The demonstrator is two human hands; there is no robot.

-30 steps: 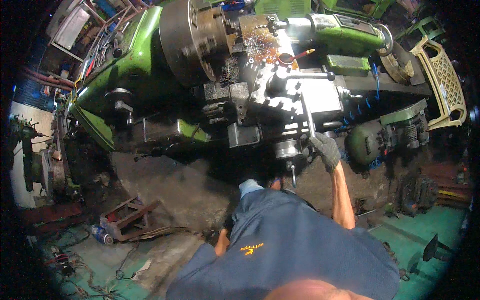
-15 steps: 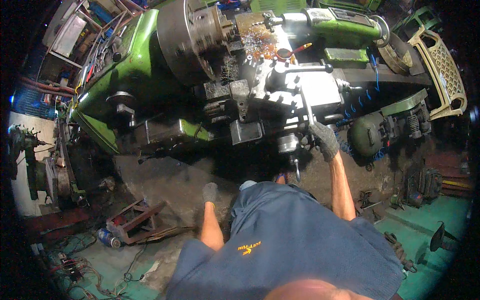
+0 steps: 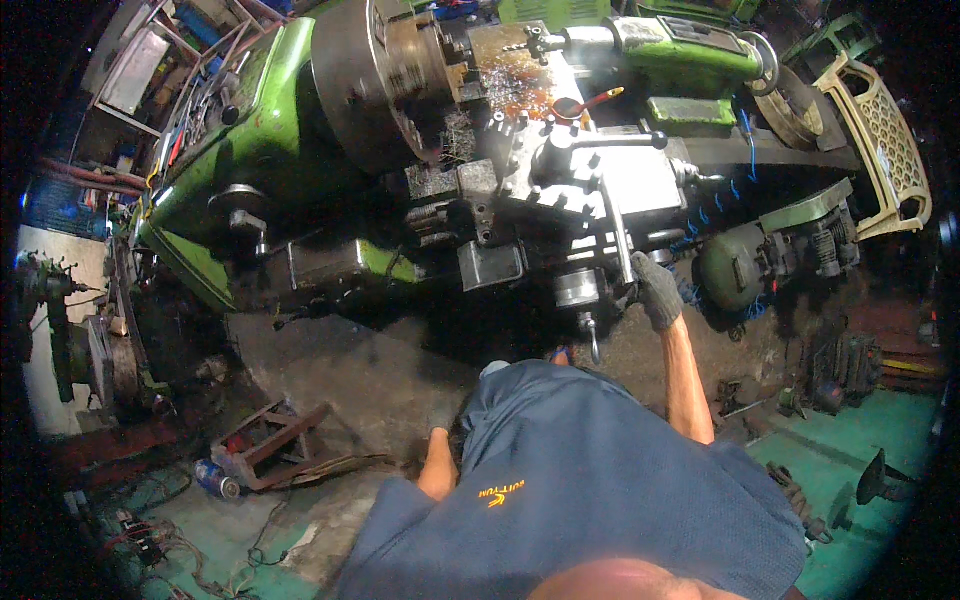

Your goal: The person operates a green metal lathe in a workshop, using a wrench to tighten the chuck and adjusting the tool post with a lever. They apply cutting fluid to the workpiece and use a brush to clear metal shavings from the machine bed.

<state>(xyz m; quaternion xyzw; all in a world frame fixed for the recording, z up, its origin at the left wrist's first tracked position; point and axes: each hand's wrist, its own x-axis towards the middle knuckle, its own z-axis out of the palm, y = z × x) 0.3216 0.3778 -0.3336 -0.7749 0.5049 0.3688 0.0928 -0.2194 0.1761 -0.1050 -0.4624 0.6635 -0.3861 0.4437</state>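
Where the front edge of the green lathe (image 3: 478, 190) is crossed by a slanting metal bar (image 3: 617, 225), the right hand (image 3: 656, 290), gloved, is held at the bar's lower end; whether the bar is gripped cannot be told. To that hand's left, room is narrowed by a crank handle (image 3: 592, 340). The left hand (image 3: 441, 413) is held low, its state too dim to tell; between it and the lathe, brown floor (image 3: 340, 365) is seen.

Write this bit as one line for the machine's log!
grey-gloved right hand: at lower end of long silver metal lever | grey-gloved left hand: hanging low, grasp unclear | large green metal lathe: ahead
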